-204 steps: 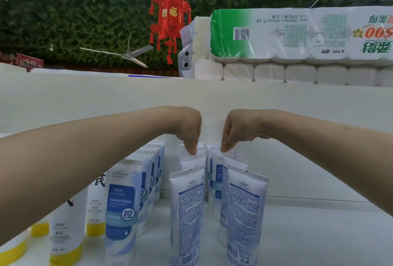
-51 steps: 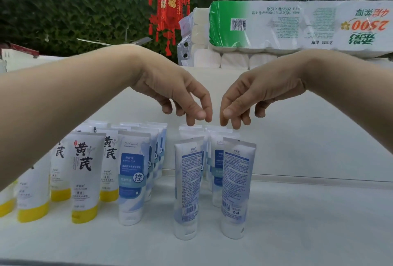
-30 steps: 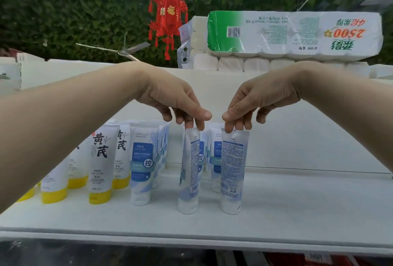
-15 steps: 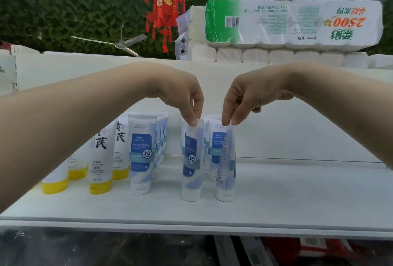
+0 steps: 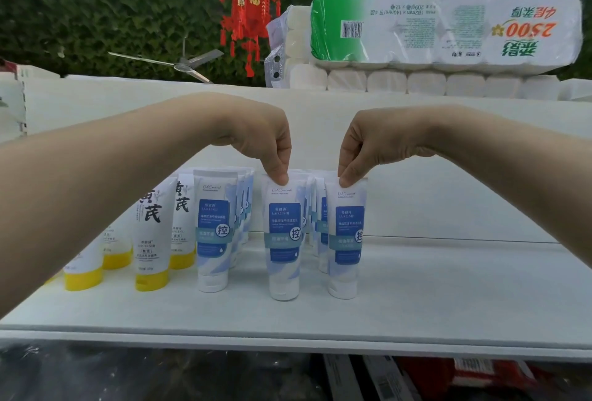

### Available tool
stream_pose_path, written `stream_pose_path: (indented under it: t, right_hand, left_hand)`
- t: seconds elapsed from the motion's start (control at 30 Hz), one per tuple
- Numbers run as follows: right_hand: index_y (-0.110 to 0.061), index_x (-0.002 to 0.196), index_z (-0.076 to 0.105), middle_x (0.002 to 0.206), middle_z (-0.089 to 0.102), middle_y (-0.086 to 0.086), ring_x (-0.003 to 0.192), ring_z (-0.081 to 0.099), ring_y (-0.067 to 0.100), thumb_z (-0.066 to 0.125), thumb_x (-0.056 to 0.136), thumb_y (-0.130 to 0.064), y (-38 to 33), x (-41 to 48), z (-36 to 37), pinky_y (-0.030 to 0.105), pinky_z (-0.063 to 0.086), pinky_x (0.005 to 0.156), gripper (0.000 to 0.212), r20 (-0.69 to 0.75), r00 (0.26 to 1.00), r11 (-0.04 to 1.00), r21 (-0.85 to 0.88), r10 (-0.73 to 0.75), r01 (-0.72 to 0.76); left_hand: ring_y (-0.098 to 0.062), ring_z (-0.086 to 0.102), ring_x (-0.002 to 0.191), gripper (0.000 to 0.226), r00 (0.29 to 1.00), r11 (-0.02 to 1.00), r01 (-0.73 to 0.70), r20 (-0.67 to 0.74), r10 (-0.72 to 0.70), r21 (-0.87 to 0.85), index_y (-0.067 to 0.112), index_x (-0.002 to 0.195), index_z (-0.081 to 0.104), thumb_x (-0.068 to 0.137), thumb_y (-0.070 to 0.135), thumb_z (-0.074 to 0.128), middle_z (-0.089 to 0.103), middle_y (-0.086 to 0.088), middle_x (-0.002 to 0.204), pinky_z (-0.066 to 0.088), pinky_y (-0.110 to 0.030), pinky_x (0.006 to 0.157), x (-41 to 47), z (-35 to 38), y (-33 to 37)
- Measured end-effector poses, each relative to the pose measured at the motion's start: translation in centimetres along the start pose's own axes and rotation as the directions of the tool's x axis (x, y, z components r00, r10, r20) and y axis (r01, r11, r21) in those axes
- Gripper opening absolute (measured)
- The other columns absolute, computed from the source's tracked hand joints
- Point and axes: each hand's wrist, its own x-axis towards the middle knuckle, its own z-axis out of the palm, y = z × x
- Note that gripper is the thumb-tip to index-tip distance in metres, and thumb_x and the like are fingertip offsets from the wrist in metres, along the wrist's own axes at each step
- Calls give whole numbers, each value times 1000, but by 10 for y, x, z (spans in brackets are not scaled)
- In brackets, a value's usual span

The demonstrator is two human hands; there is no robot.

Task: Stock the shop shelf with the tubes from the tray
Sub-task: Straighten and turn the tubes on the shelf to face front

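Note:
On the white shelf stand rows of white tubes with blue labels, cap down. My left hand pinches the top seam of the front tube of the middle row. My right hand pinches the top of the front tube of the right row. Both tubes stand upright with their blue fronts facing me. A third blue-label row stands to the left. The tray is out of view.
White tubes with yellow caps stand at the far left of the shelf. Packs of toilet paper lie on top of the shelf unit. A red lantern hangs before a leafy wall. The lower shelf holds packaged goods.
Both front tubes have been turned round, from barcode backs, to blue fronts facing me. My hands went from hovering apart above them to pinching their tops. The view has pulled back.

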Motion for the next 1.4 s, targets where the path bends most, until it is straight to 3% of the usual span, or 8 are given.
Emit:
stream_pose_path:
  t: [0.13,0.23,0.4,0.6,0.93,1.03,1.17,1.4]
  right_hand:
    - [-27,75,80,96,75,4,107,63,27,87,69,-32,0,2,1,41,52,94,10,-24,1000,1000,-19,8,-8]
    - [-24,76,79,102,74,7,98,64,22,86,71,-29,0,2,1,37,51,91,10,-21,1000,1000,-10,10,-11]
    - [-25,75,79,101,75,6,110,62,28,86,71,-30,-2,4,1,39,51,93,10,-31,999,1000,-18,19,-19]
    - [-27,73,80,100,75,4,109,63,28,87,70,-32,-4,8,1,43,52,94,9,-22,999,999,-36,23,-24]
    - [-25,76,80,98,75,3,106,64,22,85,72,-28,-6,11,-1,43,52,97,8,17,1000,997,-74,23,-22]
    - [-22,84,80,94,74,0,94,60,17,85,73,-28,-6,11,-2,34,52,83,13,33,999,998,-60,28,-26]
    - [-21,83,80,67,60,-6,68,48,12,85,73,-31,-7,10,-4,25,43,61,15,32,999,998,-57,19,-17]
    - [-19,84,79,48,53,-17,51,41,5,83,74,-37,-5,11,-11,21,40,56,21,8,1000,999,-48,25,-24]
  left_hand:
    - [-10,59,86,10,1000,1000,17,-6,-17,9,17,76,74,76,25,80,70,9,77,43,-35,88,0,-1,-1]
    - [-11,60,87,10,1000,1000,23,-5,-23,14,18,75,74,75,25,81,70,10,76,45,-39,94,1,-1,-3]
    - [-10,60,87,10,1000,999,29,1,-29,14,17,76,74,76,25,80,71,9,78,45,-40,98,3,-1,-5]
    - [-16,59,92,10,999,999,40,8,-40,8,18,74,74,76,26,80,70,9,78,41,-50,105,4,-2,-4]
    - [-18,60,97,12,999,999,40,2,-40,-8,19,73,74,74,27,82,71,8,81,43,-48,102,8,-1,-6]
    - [-17,61,98,12,999,999,32,-2,-33,-19,18,75,74,75,27,82,71,6,83,45,-40,96,9,0,-5]
    - [-17,61,97,12,1000,999,29,0,-29,-23,19,74,73,75,28,81,71,6,83,47,-39,96,10,2,-5]
    - [-18,59,102,16,999,997,40,32,-38,-72,20,81,74,78,36,77,71,3,96,49,-39,95,12,-3,-6]
